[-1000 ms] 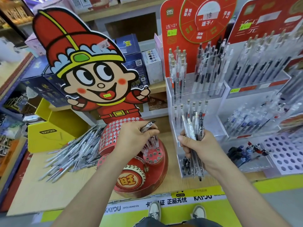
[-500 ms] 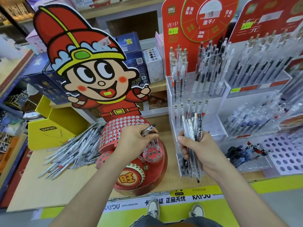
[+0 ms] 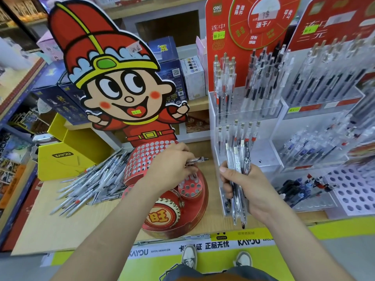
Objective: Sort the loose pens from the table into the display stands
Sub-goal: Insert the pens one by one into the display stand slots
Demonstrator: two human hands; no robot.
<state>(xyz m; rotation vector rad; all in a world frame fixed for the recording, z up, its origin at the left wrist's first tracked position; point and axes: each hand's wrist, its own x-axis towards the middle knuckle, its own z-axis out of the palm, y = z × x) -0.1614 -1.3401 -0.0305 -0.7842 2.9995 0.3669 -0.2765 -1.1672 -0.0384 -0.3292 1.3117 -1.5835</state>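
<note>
Dozens of loose pens [image 3: 95, 179] lie unsorted on the worktop [image 3: 60, 230]; the left hand [image 3: 172, 167] pinches seemingly one pen [image 3: 197, 160] above the red stand [image 3: 192, 211], the right hand [image 3: 249, 185] has its grip round a bundle [image 3: 237, 157].

Bare forearms [image 3: 105, 236], grey-white lace-up sneakers [image 3: 189, 257]; dark grey trousers [image 3: 182, 271]

Retail premises: a stationery shop. Clear acrylic display stands [image 3: 263, 153] along the right side of the worktop [image 3: 60, 230] hold ranked pens [image 3: 225, 78] under red printed header cards [image 3: 223, 21] bearing small yellow-green price stickers [image 3: 219, 35]. A cartoon cut-out stand [image 3: 121, 88] at the centre carries another such sticker. Boxed goods [image 3: 192, 78] fill the shelf behind the rear edge. A branded strip [image 3: 203, 247] marked KAYOU runs along the front edge, and a yellow carton [image 3: 67, 157] at the left bears the same mark.
</note>
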